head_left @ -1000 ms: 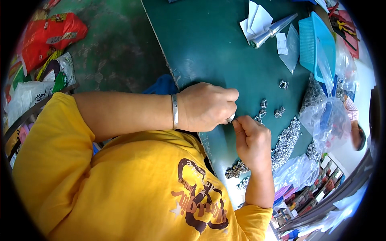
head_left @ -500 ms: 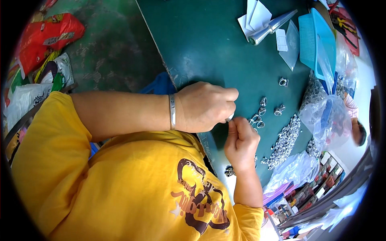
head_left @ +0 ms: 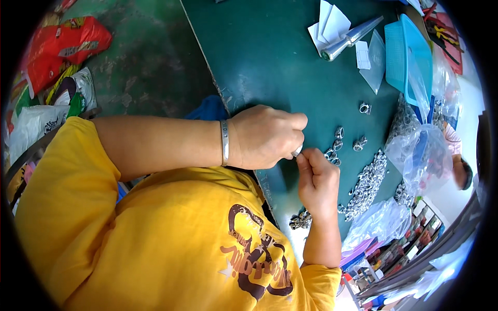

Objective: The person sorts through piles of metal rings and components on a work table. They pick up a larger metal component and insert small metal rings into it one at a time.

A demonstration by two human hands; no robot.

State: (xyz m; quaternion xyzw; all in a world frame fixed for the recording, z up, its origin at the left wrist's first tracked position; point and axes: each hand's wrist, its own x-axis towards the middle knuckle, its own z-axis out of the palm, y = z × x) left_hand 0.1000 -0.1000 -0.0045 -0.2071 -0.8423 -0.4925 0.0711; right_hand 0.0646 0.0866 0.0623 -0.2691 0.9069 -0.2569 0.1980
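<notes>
My left hand [head_left: 270, 137], a metal bangle [head_left: 224, 142] on its wrist, is closed with the fingers curled. A small silvery-white piece [head_left: 297, 151] pokes out between its fingertips, mostly hidden, so its kind cannot be told. My right hand [head_left: 319, 179] is closed in a pinch, thumb and forefinger meeting at the lower edge of that piece. Whatever lies inside the right pinch is hidden. Just beyond the right hand lie several silvery rings [head_left: 338, 139], with another small cluster of rings [head_left: 360, 143] and a single ring [head_left: 365, 108] farther right.
Beyond my right wrist spreads a heap of small silvery pieces [head_left: 365, 186]; another heap [head_left: 300, 220] sits by the edge of the green table [head_left: 270, 62]. Farther off are a tapered metal rod [head_left: 353, 37], white cards [head_left: 332, 23], a blue basket [head_left: 395, 57] and clear plastic bags [head_left: 423, 150].
My right hand has shifted slightly right, its fingers still near the piece. More of the heap by the table edge shows now. The left hand has stayed nearly still.
</notes>
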